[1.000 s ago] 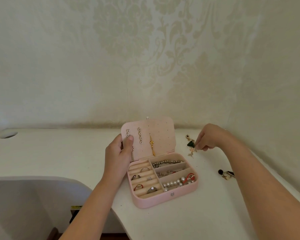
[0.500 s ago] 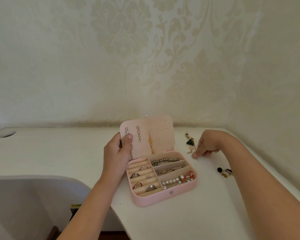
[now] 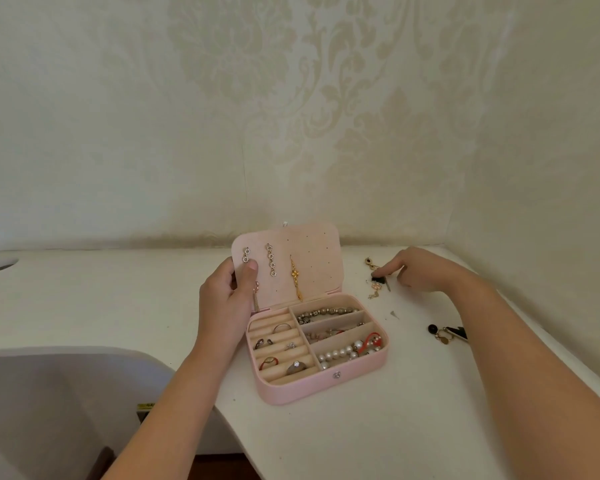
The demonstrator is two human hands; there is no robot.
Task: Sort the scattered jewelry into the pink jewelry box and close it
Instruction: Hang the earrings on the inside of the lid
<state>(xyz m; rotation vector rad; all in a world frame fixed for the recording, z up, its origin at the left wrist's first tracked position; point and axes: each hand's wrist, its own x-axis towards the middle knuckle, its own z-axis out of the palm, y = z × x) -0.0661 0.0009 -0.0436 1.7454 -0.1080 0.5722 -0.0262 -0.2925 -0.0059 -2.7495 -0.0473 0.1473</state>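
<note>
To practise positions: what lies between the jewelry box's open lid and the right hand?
In the head view, a dangling earring with a dark stone lies there, touched by a fingertip of the right hand.

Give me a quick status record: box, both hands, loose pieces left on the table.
box: pink jewelry box open, lid upright
left hand: grips the lid's left edge
right hand: fingertips on the dark earring right of the box; grip unclear
loose on table: dark earring, black earring farther right
in box: rings, bead bracelet, pearl bracelet
</note>
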